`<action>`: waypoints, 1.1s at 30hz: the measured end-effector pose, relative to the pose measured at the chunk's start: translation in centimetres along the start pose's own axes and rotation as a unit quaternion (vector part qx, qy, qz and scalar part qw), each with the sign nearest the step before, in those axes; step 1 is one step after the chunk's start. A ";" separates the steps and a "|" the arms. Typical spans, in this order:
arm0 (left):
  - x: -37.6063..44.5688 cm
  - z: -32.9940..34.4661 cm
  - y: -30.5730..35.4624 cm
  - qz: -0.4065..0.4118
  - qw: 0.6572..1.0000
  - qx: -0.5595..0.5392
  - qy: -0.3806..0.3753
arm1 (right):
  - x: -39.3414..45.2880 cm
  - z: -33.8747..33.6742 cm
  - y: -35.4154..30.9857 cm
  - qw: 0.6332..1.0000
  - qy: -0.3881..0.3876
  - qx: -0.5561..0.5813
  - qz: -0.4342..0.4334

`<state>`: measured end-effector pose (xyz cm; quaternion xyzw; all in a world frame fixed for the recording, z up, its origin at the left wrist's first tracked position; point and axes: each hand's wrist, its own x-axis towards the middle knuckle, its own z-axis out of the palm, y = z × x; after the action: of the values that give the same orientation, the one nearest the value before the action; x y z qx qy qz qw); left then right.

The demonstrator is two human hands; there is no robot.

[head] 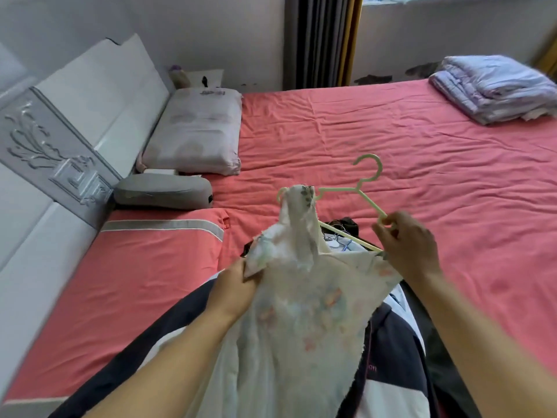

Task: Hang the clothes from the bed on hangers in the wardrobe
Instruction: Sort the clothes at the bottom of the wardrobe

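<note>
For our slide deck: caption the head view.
Left hand holds floral garment, one strap over pale green hanger held by right hand.

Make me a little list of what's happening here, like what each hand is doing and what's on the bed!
left hand: holds the floral garment by its left edge
right hand: pinches the right end of the pale green hanger
hanger progress: one shoulder strap looped over the left end, right side not yet on
under the garment: a dark and white jacket on the bed
bed: pink sheet, wrinkled
far corner: folded quilt
by the headboard: white pillow, grey pillow
</note>
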<state>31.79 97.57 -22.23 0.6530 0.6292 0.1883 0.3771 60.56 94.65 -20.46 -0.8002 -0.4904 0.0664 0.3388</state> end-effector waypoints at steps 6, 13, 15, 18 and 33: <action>2.7 4.5 -2.8 0.046 0.984 0.167 -0.050 | 2.0 5.4 6.8 0.996 -0.044 -0.019 0.075; 1.7 6.5 -5.1 0.086 0.956 0.253 -0.121 | 0.8 9.3 10.9 0.980 -0.167 -0.084 0.069; 0.9 6.1 -5.5 0.083 0.957 0.250 -0.122 | -0.8 9.8 10.4 0.983 -0.165 -0.068 0.044; -0.4 4.5 -5.9 0.081 0.963 0.234 -0.103 | -3.4 10.0 8.3 0.985 -0.169 -0.039 0.025; -23.0 -12.3 -14.8 -0.014 0.992 0.121 0.033 | -26.3 6.7 -17.1 0.920 -0.305 0.065 -0.236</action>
<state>9.72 77.46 -19.83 0.6786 0.6683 0.1273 0.2768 31.60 80.93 -21.11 -0.5785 -0.7391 0.2575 0.2296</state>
